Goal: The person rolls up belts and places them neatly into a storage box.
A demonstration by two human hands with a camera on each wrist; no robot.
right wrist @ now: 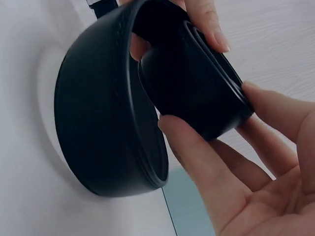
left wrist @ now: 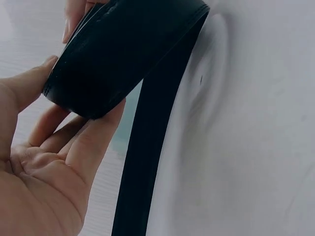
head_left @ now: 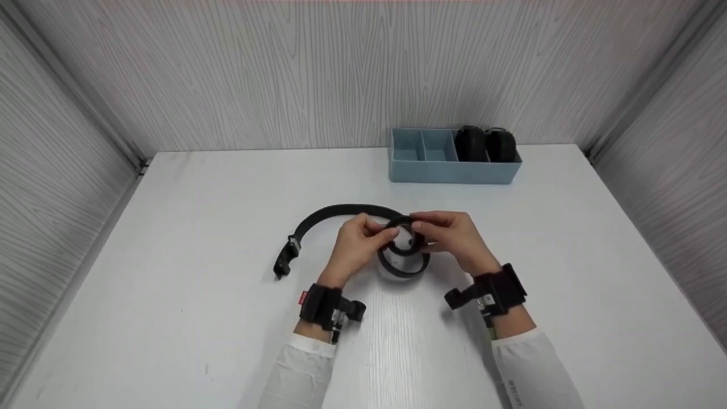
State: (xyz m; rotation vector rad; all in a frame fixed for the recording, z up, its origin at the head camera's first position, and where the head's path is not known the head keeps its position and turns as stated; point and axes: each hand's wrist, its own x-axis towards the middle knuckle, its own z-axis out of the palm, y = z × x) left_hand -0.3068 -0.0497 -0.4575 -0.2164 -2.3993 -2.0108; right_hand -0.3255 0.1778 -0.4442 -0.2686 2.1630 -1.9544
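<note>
Black belt [head_left: 346, 211] coiled between both hands, mid-table [head_left: 170, 272], far from edges.

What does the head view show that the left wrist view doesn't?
Only the head view shows the blue organizer tray, the belt's buckle end, the right hand and the white table as a whole. Only the left wrist view shows the left hand up close, its palm open under the coil. Both show the black belt being rolled.
</note>
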